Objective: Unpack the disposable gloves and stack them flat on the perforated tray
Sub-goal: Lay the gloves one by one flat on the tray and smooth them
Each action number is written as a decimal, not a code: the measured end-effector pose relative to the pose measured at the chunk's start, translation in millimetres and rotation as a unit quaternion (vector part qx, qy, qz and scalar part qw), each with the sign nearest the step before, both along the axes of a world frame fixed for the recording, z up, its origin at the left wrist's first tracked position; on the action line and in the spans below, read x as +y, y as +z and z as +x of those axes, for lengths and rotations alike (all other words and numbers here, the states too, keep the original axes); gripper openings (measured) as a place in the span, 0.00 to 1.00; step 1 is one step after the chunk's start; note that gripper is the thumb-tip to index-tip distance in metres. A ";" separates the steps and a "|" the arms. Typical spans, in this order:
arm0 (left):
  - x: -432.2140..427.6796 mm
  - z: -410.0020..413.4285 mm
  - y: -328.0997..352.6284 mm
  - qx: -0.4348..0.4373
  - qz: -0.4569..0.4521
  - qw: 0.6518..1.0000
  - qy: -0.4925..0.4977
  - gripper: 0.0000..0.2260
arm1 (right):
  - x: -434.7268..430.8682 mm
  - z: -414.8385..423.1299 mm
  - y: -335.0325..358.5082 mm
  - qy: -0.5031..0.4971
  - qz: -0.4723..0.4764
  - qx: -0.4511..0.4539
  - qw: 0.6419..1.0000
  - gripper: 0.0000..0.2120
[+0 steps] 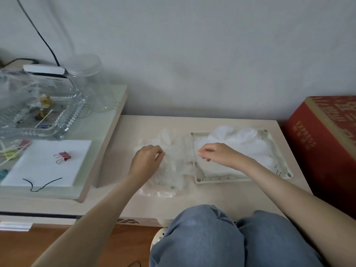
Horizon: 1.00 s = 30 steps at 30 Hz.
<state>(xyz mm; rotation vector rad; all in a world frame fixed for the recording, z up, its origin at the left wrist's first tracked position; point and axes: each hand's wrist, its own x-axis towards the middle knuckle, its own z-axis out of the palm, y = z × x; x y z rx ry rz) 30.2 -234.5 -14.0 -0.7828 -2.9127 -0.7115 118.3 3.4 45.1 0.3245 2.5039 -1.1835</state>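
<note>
**Lifting one glove across to the tray**

My right fingertips (202, 152) are drawn together in a pinch on thin clear film, just over the left rim of the perforated tray (219, 180). My left fingertips (161, 153) are curled down and nip the film too, on top of the loose gloves (174, 164). I cannot tell whether both pinches hold the same glove. My left hand (147, 159) rests on that heap, and my right hand (218, 154) hovers over the tray's left part.

The loose gloves lie on the pale table (231, 195), just left of the tray, with their clear packet (159, 192) spread under the near edge. More gloves (242, 143) already sit in the tray, puffed up at the far side, not flat. A red box (323, 145) stands to the right, apart from the work.

To do this well, I think I should keep the left hand pressing the heap so only one layer peels off, then draw the right hand slowly rightward, since this film clings and drags its neighbours. Once over the tray, I would lay it down cuff first and smooth it with flat fingers, pressing the air out of the billowed ones beneath.
</note>
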 end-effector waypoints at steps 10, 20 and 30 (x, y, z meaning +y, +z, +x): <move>70.8 23.6 64.9 0.071 0.150 0.978 -0.130 0.10 | 4.9 -7.3 4.4 -0.066 -0.515 -0.035 0.854 0.53; 143.6 41.8 59.4 0.069 0.091 0.959 -0.259 0.15 | 51.6 29.8 7.6 -0.289 -0.582 0.077 0.756 0.09; 177.6 28.0 52.3 -0.210 0.154 0.965 -0.012 0.28 | 89.1 51.4 -11.6 -0.290 -0.549 0.053 0.782 0.15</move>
